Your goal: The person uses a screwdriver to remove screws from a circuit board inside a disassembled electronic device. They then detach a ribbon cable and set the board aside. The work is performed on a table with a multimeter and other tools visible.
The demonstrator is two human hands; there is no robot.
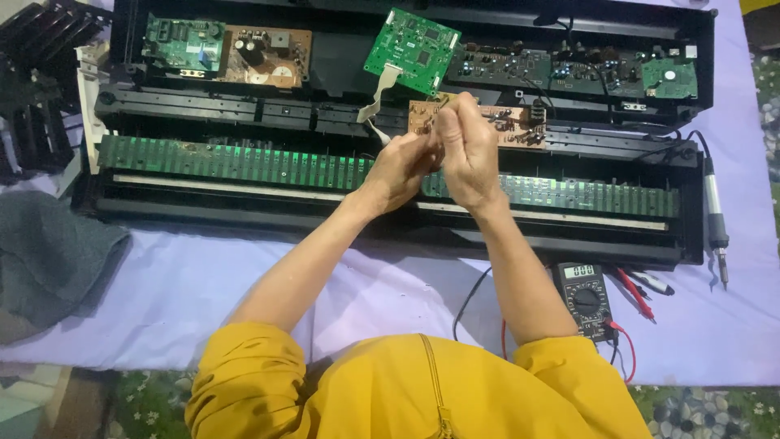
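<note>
My left hand (404, 167) and my right hand (467, 146) meet over the middle of an opened electronic keyboard chassis (390, 236). Both pinch the near edge of a small brown circuit board (508, 123) that lies across the black frame. A flat white ribbon cable (382, 93) runs from beside my left fingers up to a tilted green circuit board (412, 49). Below my hands a long green contact strip (244, 162) spans the chassis. My fingers hide exactly what they grip.
More circuit boards (227, 50) sit in the chassis's back row. A soldering iron (715, 219) lies at the right. A multimeter (587, 297) with red and black leads rests on the lilac cloth (162, 293). A grey cloth (49, 252) lies left.
</note>
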